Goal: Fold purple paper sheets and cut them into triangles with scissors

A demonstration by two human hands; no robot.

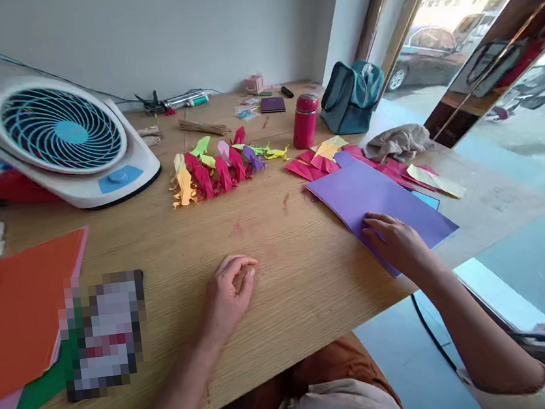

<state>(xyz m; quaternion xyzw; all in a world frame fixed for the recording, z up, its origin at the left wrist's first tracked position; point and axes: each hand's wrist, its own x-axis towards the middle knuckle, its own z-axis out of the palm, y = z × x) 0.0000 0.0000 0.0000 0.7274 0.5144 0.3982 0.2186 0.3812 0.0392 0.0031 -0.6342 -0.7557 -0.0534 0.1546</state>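
Note:
My left hand (pixel 230 288) rests on the wooden table (pixel 281 282), loosely curled, with a gap between thumb and forefinger and nothing visible in it. On the right, my right hand (pixel 394 236) lies on the near left edge of a stack of purple paper (pixel 379 189), its fingers slightly apart on the top sheet. The stack lies flat, partly over red paper pieces (pixel 305 168). Beyond my left hand stand several folded paper figures (pixel 221 164) in red, yellow, green, orange and purple.
A white fan (pixel 68 136) stands at the back left. Orange sheets (pixel 28 304) lie at the left beside a blurred-out object (pixel 107 335). A red flask (pixel 306 122), a teal bag (pixel 353 97) and a crumpled cloth (pixel 398 142) stand or lie at the back right.

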